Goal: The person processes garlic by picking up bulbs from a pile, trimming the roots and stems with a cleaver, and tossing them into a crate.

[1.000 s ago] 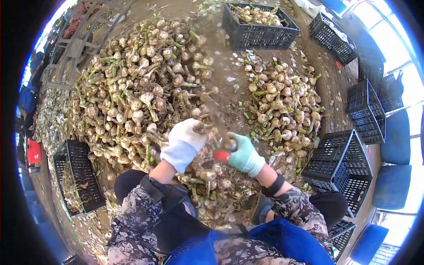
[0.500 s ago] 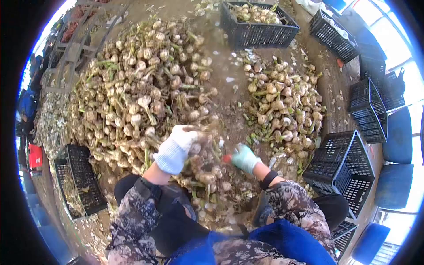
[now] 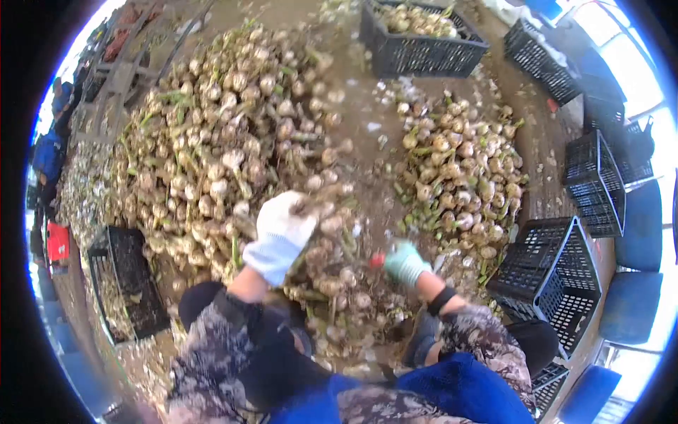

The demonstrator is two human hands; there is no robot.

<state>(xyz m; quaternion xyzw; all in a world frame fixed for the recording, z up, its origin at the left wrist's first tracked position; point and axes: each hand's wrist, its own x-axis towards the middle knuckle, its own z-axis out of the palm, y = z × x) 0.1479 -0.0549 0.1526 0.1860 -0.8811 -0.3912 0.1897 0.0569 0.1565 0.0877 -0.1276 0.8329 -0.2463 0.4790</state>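
A big heap of garlic bulbs with stems (image 3: 205, 148) covers the left and middle of the floor. My left hand (image 3: 284, 230), in a white knitted glove, is closed at the heap's right edge; what its fingers hold is blurred. My right hand (image 3: 405, 263), in a pale green glove, grips a red-handled tool (image 3: 378, 260) whose far end cannot be made out. To the right lies a smaller pile of garlic bulbs (image 3: 466, 169) with short stems. More bulbs (image 3: 332, 283) lie between my feet.
A black crate with garlic (image 3: 431, 56) stands at the top. Black crates (image 3: 551, 275) line the right side, beside blue containers (image 3: 631, 304). Another black crate (image 3: 127, 283) and a red object (image 3: 58, 241) are at the left. Blue-clothed people (image 3: 49, 155) show at the far left edge.
The whole view has shifted slightly. My left hand has turned, its back now showing more broadly. My right hand with the red-handled tool has moved a little to the right.
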